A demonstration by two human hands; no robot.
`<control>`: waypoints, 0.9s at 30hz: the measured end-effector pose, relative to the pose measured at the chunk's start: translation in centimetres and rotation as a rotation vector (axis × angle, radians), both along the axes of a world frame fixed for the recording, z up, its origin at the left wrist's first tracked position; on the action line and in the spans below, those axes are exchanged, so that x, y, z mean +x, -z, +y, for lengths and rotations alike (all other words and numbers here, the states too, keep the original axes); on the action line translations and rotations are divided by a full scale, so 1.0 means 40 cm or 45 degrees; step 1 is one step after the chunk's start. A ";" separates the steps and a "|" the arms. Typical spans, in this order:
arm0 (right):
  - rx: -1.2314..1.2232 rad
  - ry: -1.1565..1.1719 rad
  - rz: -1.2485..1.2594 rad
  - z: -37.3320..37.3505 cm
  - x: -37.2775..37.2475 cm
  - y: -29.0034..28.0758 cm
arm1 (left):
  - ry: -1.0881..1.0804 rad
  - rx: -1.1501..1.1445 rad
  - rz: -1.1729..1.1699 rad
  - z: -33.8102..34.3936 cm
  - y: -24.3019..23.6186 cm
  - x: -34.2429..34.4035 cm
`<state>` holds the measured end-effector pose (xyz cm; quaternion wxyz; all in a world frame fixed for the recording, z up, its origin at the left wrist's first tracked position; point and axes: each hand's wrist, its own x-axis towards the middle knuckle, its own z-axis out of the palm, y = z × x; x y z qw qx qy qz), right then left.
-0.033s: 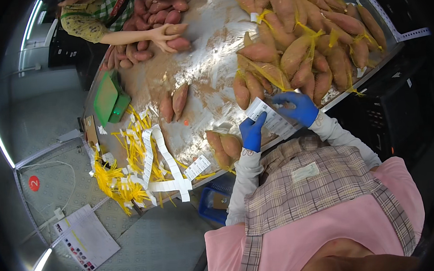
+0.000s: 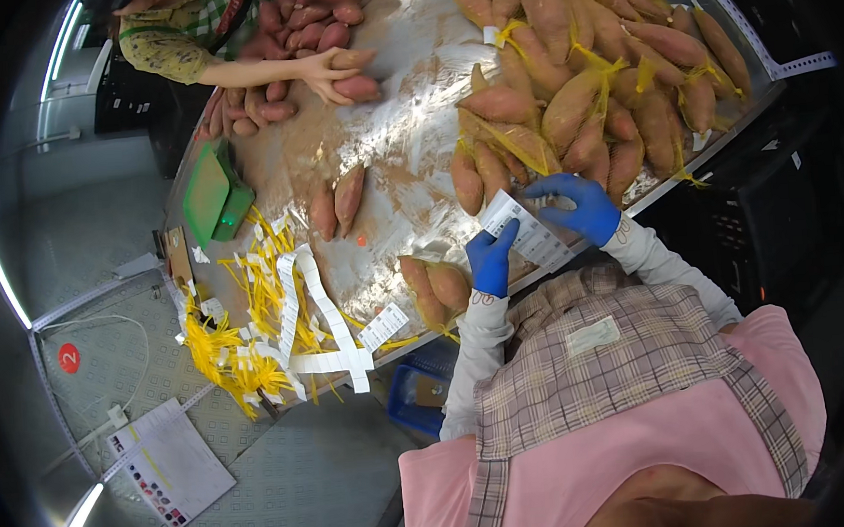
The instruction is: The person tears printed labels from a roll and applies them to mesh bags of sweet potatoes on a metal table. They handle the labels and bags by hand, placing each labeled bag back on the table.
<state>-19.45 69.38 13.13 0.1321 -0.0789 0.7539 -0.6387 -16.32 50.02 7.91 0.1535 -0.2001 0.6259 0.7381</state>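
My left hand point(image 2: 487, 252), in a blue glove, grips a white printed label sheet point(image 2: 526, 233) with its thumb on the face. My right hand point(image 2: 573, 206), also gloved, is just right of the sheet, fingers apart and curved over its upper side, with nothing visibly gripped. Below and left of my left hand is a yellow mesh bag of sweet potatoes point(image 2: 435, 292) at the table edge. Beyond my hands lies a large heap of bagged sweet potatoes point(image 2: 567, 110). Two loose sweet potatoes point(image 2: 348, 196) lie on the metal table point(image 2: 396, 149).
A co-worker's hand point(image 2: 333, 76) holds sweet potatoes beside a red-skinned pile point(image 2: 278, 36). A green scale point(image 2: 205, 190), yellow mesh bags point(image 2: 220, 358) and a strip of labels point(image 2: 318, 308) are on the left. A blue crate point(image 2: 416, 399) sits below the table edge.
My right hand's fingers have shifted very slightly up and left. The co-worker's hand has moved slightly right; little else differs.
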 end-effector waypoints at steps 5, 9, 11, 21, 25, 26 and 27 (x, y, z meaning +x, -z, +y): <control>-0.111 -0.295 0.354 -0.028 -0.048 0.023 | 0.287 -0.113 0.288 0.027 -0.048 -0.001; -0.274 -0.289 -0.030 -0.039 -0.030 0.038 | 0.210 -0.251 0.169 0.017 -0.104 0.015; -0.259 -0.247 -0.175 -0.053 -0.021 -0.005 | 0.197 -0.304 0.138 -0.005 -0.057 0.024; -0.206 0.148 -0.216 -0.141 0.045 -0.001 | 0.375 -0.593 0.465 -0.105 -0.056 -0.001; 0.129 0.200 -0.161 -0.149 0.082 0.036 | 0.532 -0.178 0.509 -0.145 -0.073 -0.020; 0.139 0.246 -0.188 -0.159 0.081 0.026 | 0.632 -0.070 0.397 -0.154 -0.084 -0.028; 0.146 0.299 -0.229 -0.164 0.089 0.030 | 0.593 0.020 0.302 -0.156 -0.076 -0.019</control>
